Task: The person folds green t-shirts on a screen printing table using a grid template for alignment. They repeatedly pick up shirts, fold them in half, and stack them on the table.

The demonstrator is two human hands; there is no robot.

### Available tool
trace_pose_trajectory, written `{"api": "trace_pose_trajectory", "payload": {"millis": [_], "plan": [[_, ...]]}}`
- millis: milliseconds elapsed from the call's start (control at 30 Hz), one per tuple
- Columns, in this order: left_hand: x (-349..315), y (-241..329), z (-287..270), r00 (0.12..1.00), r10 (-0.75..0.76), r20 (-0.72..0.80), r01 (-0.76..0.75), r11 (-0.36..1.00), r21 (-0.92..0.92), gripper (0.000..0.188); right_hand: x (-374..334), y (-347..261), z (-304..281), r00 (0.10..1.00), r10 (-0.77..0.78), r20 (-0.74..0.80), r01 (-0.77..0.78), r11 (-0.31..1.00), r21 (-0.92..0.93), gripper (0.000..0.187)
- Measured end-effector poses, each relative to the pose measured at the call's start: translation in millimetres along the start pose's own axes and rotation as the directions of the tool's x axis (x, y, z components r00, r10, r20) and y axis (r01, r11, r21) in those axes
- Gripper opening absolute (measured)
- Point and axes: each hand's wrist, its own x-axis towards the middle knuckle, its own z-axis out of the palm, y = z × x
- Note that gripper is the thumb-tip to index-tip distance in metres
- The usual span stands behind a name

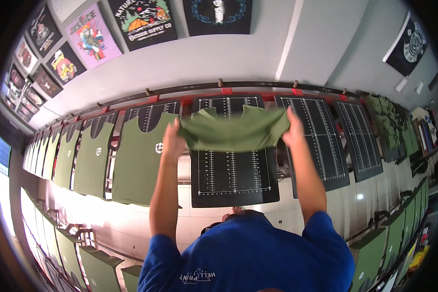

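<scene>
A green fabric shirt panel (233,130) is stretched between my two hands, blurred by motion and bunched in the middle. My left hand (173,139) grips its left end, and my right hand (292,130) has hold of the right end. Below it lies a black printing board (250,177) marked with white ruler lines; the cloth covers the board's upper part. I cannot tell how much of the panel touches the board. Just left of my left hand, another green shirt panel (141,170) with a small white emblem lies flat on its board.
More green panels (93,160) lie on boards curving away left. Two bare ruled boards (321,146) are at the right. A dark rail (194,88) runs behind the row. A camouflage cloth pile (387,121) sits far right. Behind me stand more green-covered boards (100,267).
</scene>
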Motion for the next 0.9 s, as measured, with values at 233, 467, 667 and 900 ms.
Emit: {"api": "trace_pose_trajectory", "payload": {"millis": [233, 467, 667, 900], "plan": [[71.8, 129.7, 145.1, 0.927, 0.298, 0.227, -0.325, 0.941, 0.092, 0.014, 41.7, -147.0, 116.4, 0.787, -0.506, 0.353, 0.536, 0.844, 0.016, 0.022], [-18.6, 185.6, 144.3, 0.871, 0.487, 0.058, -0.470, 0.795, 0.385, 0.015, -12.6, -123.7, 154.9, 0.736, -0.507, 0.450, 0.663, 0.674, -0.326, 0.030], [-60.9, 256.3, 121.1, 0.720, 0.694, -0.013, -0.647, 0.678, 0.350, 0.018, -24.3, -81.5, 221.4, 0.691, -0.556, 0.462, 0.709, 0.645, -0.285, 0.031], [-71.8, 346.2, 49.7, 0.561, 0.810, -0.170, -0.663, 0.562, 0.494, 0.018, -39.3, 18.5, 329.3, 0.764, -0.515, 0.389, 0.645, 0.589, -0.487, 0.031]]}}
